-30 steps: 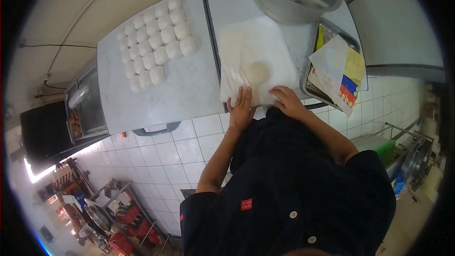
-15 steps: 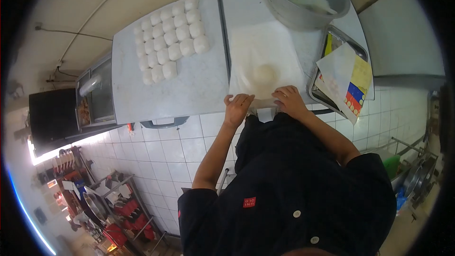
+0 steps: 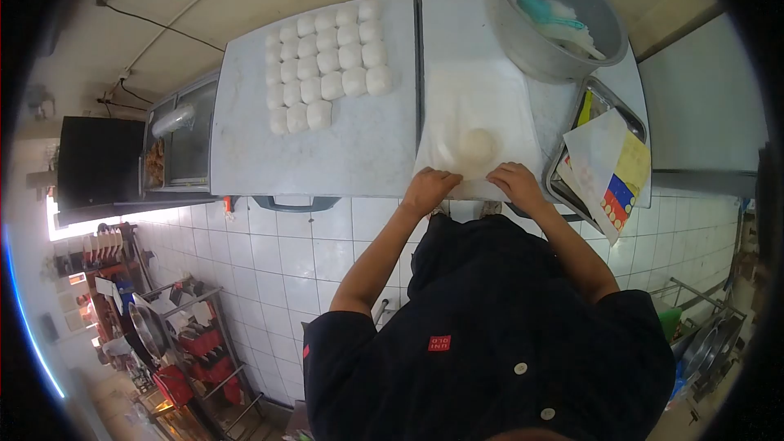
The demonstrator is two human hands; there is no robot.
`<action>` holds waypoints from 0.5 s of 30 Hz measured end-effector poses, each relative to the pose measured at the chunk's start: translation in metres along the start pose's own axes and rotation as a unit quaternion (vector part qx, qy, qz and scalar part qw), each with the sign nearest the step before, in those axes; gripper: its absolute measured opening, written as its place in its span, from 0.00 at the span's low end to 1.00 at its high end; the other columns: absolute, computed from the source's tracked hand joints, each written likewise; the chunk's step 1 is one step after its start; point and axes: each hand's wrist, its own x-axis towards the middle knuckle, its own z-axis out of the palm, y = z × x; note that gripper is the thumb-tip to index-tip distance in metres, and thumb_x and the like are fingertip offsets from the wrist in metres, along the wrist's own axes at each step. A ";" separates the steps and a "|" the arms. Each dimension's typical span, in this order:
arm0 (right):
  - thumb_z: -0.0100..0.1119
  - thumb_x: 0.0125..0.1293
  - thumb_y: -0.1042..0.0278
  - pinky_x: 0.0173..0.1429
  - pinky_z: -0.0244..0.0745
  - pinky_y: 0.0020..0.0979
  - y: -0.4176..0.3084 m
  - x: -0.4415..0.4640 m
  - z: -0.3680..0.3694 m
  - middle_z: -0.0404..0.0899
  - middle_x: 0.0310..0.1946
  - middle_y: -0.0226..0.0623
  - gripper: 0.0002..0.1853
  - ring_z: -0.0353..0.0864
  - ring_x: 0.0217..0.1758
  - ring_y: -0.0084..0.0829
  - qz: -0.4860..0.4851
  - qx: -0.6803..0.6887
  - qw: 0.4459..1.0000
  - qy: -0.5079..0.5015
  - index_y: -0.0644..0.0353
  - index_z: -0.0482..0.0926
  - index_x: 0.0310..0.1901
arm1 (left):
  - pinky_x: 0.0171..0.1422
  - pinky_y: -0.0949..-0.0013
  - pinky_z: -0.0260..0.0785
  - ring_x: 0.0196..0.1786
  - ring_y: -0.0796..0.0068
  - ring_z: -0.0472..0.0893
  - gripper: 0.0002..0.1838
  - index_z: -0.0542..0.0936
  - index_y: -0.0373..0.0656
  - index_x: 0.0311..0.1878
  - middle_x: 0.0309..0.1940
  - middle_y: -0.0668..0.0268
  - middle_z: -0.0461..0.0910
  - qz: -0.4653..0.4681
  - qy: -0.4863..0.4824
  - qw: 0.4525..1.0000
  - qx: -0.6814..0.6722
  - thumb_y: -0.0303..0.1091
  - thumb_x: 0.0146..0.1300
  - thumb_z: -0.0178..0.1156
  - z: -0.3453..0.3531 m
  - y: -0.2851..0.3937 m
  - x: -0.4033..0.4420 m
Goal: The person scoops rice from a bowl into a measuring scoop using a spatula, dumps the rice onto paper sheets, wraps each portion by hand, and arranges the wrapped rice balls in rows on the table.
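the left hand (image 3: 430,189) is at the near edge of the white sheet (image 3: 482,98), fingers close together and bent over the edge; whether they pinch it cannot be told. the right hand (image 3: 518,184) is at the same edge, apart from the left, fingers curled with the tips on the sheet; a firm pinch cannot be confirmed. the round dough piece (image 3: 477,145) lies just beyond the two hands, between them, seen pale through the sheet. left of the left hand and farther out, white dough balls (image 3: 327,60) sit in close rows on the table (image 3: 359,139). beyond the right hand stands a grey tub (image 3: 563,62) with a teal scoop (image 3: 545,13) inside; nearer, to its right, a metal tray (image 3: 554,186) carries papers (image 3: 600,155).
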 end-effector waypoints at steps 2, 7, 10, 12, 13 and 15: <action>0.63 0.71 0.65 0.55 0.76 0.43 0.004 -0.001 0.003 0.85 0.40 0.36 0.07 0.84 0.47 0.42 -0.001 0.003 1.000 -0.001 0.56 0.87 0.43 | 0.48 0.59 0.78 0.38 0.60 0.88 0.14 0.86 0.48 0.54 0.36 0.65 0.89 0.015 0.016 1.000 -0.007 0.31 0.65 0.62 -0.001 -0.001 -0.001; 0.62 0.72 0.65 0.54 0.76 0.43 0.004 0.000 -0.004 0.85 0.41 0.36 0.07 0.84 0.48 0.43 -0.016 0.000 1.000 -0.024 0.55 0.87 0.44 | 0.49 0.57 0.79 0.40 0.59 0.89 0.13 0.87 0.45 0.53 0.39 0.63 0.90 0.010 0.039 0.996 -0.081 0.33 0.66 0.65 -0.008 0.005 0.002; 0.61 0.72 0.65 0.53 0.77 0.43 0.010 0.000 0.000 0.85 0.41 0.36 0.07 0.84 0.48 0.43 -0.004 -0.008 1.000 -0.019 0.55 0.86 0.43 | 0.51 0.57 0.79 0.42 0.60 0.89 0.14 0.87 0.45 0.54 0.42 0.62 0.90 0.021 0.032 0.995 -0.094 0.34 0.67 0.67 0.000 0.003 0.007; 0.61 0.72 0.65 0.53 0.77 0.43 0.011 -0.002 0.002 0.85 0.41 0.36 0.07 0.84 0.48 0.43 0.014 -0.007 1.000 -0.003 0.56 0.85 0.43 | 0.52 0.57 0.79 0.43 0.59 0.89 0.14 0.87 0.45 0.55 0.43 0.62 0.90 0.012 0.014 0.996 -0.082 0.34 0.67 0.67 0.002 0.010 0.010; 0.61 0.72 0.65 0.53 0.77 0.43 0.011 -0.001 0.004 0.85 0.41 0.37 0.07 0.84 0.48 0.43 0.025 -0.002 1.000 0.009 0.56 0.85 0.43 | 0.52 0.58 0.79 0.44 0.60 0.89 0.14 0.87 0.45 0.55 0.44 0.61 0.90 -0.003 -0.003 0.998 -0.068 0.33 0.68 0.66 -0.001 0.017 0.012; 0.61 0.72 0.65 0.53 0.77 0.44 0.010 -0.001 0.002 0.85 0.40 0.37 0.07 0.84 0.47 0.44 0.037 0.007 0.999 0.019 0.56 0.85 0.43 | 0.51 0.57 0.79 0.44 0.58 0.89 0.14 0.87 0.44 0.55 0.44 0.60 0.90 -0.010 -0.010 0.997 -0.080 0.33 0.68 0.66 0.000 0.017 0.013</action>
